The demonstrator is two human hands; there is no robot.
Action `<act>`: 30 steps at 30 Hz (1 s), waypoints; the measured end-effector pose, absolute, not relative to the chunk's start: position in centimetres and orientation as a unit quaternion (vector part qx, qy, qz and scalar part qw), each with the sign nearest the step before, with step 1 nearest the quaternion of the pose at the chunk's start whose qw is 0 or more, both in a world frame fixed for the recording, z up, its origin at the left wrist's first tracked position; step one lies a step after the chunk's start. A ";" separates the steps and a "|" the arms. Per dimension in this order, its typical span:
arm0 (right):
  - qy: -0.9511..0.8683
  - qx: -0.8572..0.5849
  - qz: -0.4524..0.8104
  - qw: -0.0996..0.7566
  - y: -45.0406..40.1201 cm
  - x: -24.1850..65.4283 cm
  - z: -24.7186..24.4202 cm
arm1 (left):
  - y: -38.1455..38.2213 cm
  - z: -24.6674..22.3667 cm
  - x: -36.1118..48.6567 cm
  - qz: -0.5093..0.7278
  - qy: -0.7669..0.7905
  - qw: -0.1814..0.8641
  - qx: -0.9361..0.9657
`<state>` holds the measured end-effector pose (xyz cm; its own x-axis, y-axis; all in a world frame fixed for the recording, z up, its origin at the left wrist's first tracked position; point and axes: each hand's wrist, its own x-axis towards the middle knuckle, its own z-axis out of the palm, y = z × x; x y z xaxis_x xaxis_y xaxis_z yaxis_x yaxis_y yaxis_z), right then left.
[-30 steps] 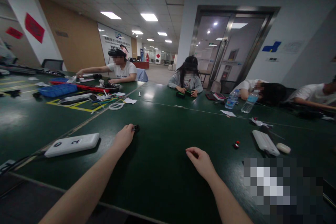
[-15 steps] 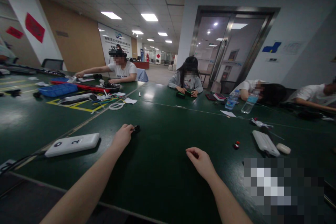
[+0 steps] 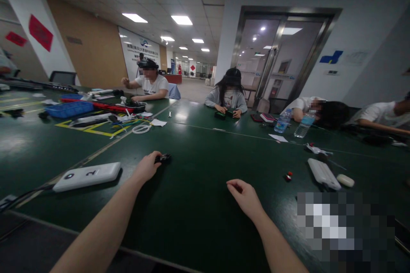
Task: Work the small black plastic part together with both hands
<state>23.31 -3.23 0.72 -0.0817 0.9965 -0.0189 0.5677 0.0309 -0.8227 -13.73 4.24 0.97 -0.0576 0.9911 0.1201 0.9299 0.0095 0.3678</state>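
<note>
Near the middle of the green table, my left hand is at a small dark object with a shiny part. Its thumb and fingers close around the object's left end; the object lies low at the tabletop. My right hand rests on the table to the right, its fingers curled and thumb near the fingertips. Nothing can be made out in it. A small red and black object stands right of my right hand.
Left lies a white power bank with a cable. Beyond it are coiled cable, wires and a blue tray. At right are a white device, an oval case and bottles. Several people sit around the table.
My left hand has shifted slightly left, and more of the dark object shows. My right hand has stayed in place. A person at the far left has drawn back and raised an arm.
</note>
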 end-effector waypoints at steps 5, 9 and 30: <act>-0.652 -0.601 0.346 0.307 -3.2 23.4 0.6 | 4.2 0.9 -13.9 0.180 0.706 0.084 0.680; -0.656 -0.599 0.343 0.306 -3.1 23.4 0.6 | 4.2 0.7 -14.0 0.175 0.713 0.072 0.676; -0.658 -0.602 0.336 0.303 -3.0 23.5 0.5 | 4.4 1.2 -14.2 0.457 0.550 0.020 0.699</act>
